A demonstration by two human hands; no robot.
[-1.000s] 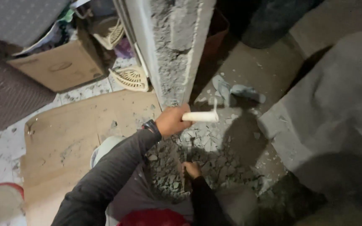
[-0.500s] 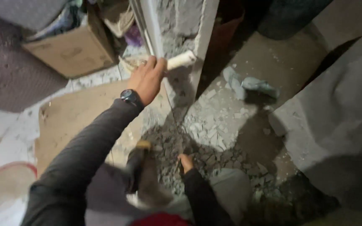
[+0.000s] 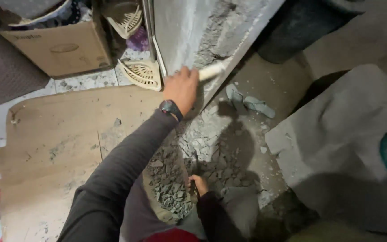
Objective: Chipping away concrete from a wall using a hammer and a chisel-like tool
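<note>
Left hand (image 3: 182, 89) rose from mid-frame to upper centre, fingers closed round white handle (image 3: 211, 71), now pressed against chipped wall (image 3: 211, 31). Right hand (image 3: 199, 183) stayed low on rubble (image 3: 202, 152), gripping dark tool; chipping seemingly ongoing.

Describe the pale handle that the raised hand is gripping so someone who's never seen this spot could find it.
Start at the rough grey concrete column at top centre. The left hand, with a dark wristwatch, presses against its lower edge. The white cylindrical handle juts right from that fist, the only smooth white rod among grey rubble.
</note>
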